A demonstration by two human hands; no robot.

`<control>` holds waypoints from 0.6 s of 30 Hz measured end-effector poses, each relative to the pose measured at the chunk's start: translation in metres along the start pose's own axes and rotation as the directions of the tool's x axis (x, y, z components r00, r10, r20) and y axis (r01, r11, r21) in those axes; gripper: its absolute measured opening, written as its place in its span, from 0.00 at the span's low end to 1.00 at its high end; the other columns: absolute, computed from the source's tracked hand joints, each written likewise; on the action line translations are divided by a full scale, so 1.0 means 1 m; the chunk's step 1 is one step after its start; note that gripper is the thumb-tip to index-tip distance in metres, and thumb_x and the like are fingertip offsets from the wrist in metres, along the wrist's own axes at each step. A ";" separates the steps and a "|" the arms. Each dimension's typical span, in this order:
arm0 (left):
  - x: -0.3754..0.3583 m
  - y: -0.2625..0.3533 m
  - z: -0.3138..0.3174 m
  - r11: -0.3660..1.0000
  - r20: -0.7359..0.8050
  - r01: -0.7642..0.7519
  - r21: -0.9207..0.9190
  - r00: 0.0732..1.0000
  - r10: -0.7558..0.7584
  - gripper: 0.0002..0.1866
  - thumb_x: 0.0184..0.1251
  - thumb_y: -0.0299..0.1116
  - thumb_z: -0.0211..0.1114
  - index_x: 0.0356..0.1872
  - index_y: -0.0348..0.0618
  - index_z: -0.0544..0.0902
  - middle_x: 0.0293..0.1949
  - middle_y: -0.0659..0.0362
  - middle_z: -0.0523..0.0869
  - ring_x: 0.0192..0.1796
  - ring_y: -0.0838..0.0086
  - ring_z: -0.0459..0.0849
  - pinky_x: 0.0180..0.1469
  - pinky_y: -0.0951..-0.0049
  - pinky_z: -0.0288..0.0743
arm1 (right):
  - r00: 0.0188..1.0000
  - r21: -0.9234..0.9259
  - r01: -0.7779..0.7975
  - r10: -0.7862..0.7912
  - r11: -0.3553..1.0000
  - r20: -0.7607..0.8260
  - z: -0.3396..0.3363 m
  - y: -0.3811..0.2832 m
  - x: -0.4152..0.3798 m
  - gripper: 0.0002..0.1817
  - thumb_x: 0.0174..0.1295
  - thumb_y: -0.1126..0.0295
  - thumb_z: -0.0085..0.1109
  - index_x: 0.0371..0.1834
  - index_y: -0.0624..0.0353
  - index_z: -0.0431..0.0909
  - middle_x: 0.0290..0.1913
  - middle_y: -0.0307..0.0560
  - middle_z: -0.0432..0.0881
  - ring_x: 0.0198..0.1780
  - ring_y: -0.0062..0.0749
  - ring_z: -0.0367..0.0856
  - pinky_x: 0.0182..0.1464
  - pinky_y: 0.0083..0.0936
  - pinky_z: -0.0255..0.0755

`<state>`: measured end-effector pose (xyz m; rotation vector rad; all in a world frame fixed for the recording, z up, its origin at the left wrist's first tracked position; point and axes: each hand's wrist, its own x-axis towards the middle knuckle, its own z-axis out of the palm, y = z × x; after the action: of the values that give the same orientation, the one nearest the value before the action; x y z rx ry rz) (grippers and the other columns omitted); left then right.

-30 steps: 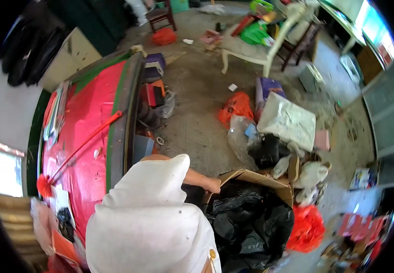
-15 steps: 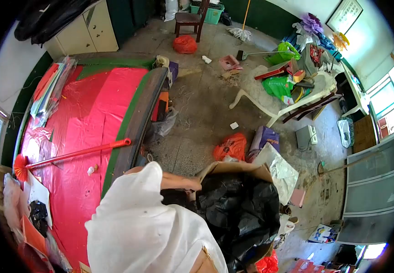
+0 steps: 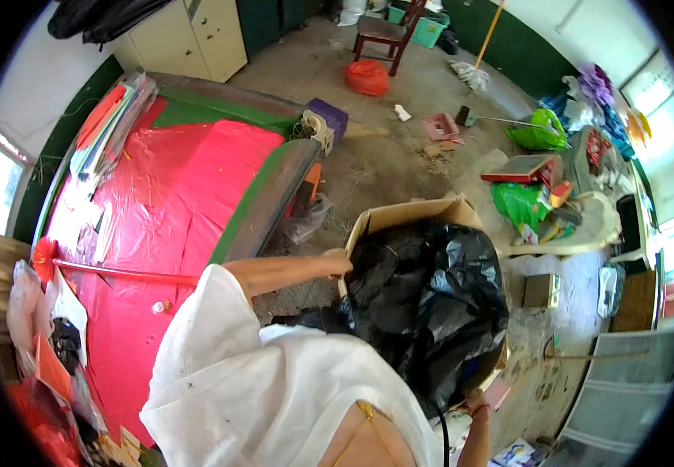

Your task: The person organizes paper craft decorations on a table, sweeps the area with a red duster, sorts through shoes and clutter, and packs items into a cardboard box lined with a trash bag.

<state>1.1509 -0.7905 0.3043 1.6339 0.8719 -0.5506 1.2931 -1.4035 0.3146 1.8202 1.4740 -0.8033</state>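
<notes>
A cardboard box (image 3: 407, 215) stands in front of my body, with black plastic bags (image 3: 461, 272) filling its top. My left hand (image 3: 337, 263) is closed on the left rim of the box, arm stretched forward. At the near right side of the box, my right hand (image 3: 477, 403) is closed on its edge, its fingers partly hidden. Left of my body is a table covered in red plastic (image 3: 150, 327). On that table lies a brush with a red handle (image 3: 126, 274), partly covered by my white sleeve.
A pale low table (image 3: 551, 247) with a green bag (image 3: 520, 204) and other items stands at the right. Farther off are a wooden chair (image 3: 383, 33), a red plastic bag (image 3: 367, 78), a mop (image 3: 471, 75) and a pink basket (image 3: 440, 126) on the floor.
The box has moved forward, away from my body, with my left hand still at its left rim. My right hand has come into view at its near right side. The camera view has turned.
</notes>
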 end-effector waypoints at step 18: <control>0.203 0.165 -0.256 0.926 -0.110 0.089 -0.368 0.984 -0.139 0.11 0.55 0.29 0.57 0.23 0.27 0.73 0.16 0.49 0.71 0.14 0.66 0.69 0.14 0.64 0.59 | 0.999 0.180 -0.044 0.045 0.983 -0.001 -0.336 0.378 0.296 0.20 0.50 0.55 0.55 0.44 0.52 0.74 0.42 0.43 0.77 0.45 0.36 0.72 0.47 0.37 0.64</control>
<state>1.3807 -0.5057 0.3167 1.2983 1.1039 -0.3363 1.7371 -1.0206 0.3219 1.9814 1.3973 -0.9364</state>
